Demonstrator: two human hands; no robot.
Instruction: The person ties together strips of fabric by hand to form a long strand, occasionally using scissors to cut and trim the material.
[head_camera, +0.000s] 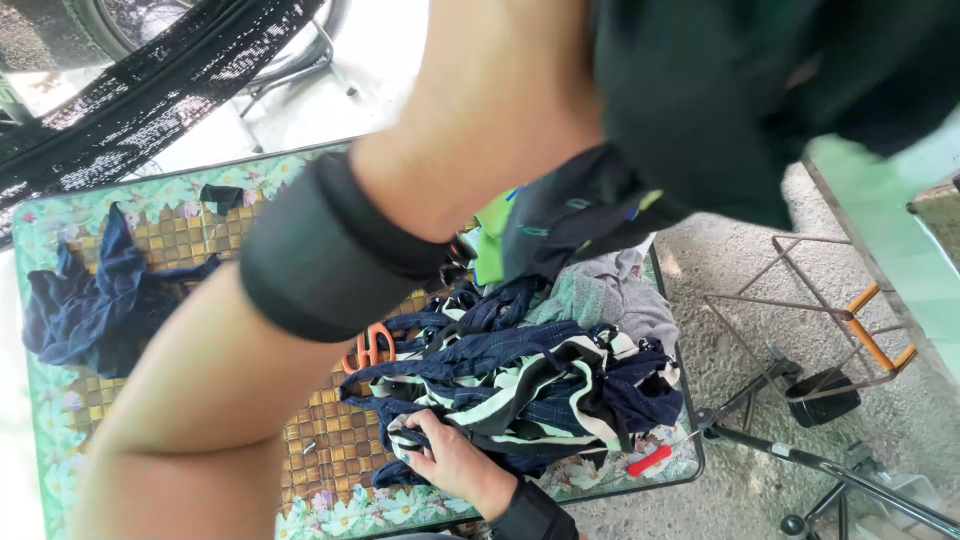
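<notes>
Your right hand (445, 462) fingers pinch the navy-and-cream striped cloth pile (520, 385); left fingers unseen, so tugging could drag the orange-handled scissors (368, 347) off the bench (330, 470).

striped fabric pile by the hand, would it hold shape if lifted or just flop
The striped fabric pile lies in loose folds and tangled strips, so it would probably droop and trail. It looks thin, likely light. The right hand presses one edge; the rest might slide over the table.

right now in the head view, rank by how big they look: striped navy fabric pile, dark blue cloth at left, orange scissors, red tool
1. striped navy fabric pile
2. dark blue cloth
3. orange scissors, partly hidden by the arm, so unsure against the next
4. red tool
</notes>
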